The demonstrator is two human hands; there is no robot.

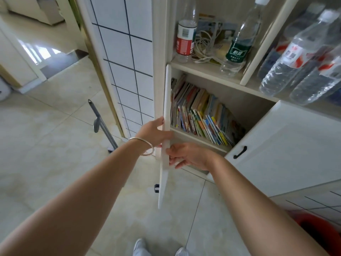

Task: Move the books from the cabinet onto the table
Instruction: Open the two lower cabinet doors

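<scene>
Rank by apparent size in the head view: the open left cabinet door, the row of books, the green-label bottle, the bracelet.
1. Row of books
2. Open left cabinet door, seen edge-on, so its ranking is unsure
3. Green-label bottle
4. Bracelet

One dense row of books [201, 119], too many to count; four plastic bottles [185, 37]; two cabinet doors [165, 137]; two hands [155, 133].

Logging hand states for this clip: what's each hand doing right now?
Left hand: grips the open cabinet door edge.
Right hand: fingers on the same door edge, lower down.
</scene>
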